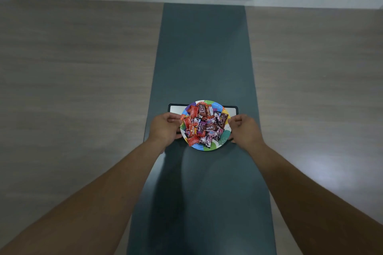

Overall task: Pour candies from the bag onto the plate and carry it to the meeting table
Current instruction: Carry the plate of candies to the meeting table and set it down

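Both your arms are stretched way out in front of you, bare forearms coming up from the bottom corners, roughly 7 and 5 o'clock, and angling in toward each other. Your left hand (164,128) is knuckles-up with the back of it facing you, fingers curled and the thumb poking inward toward 3 o'clock, pinched onto the 9 o'clock edge of the plate (219,143). Your right hand (242,128) mirrors it at the 3 o'clock edge, wrist straight, fingers tucked under and thumb on top. Both wrists sit level with each other, hands well apart, elbows out of view.
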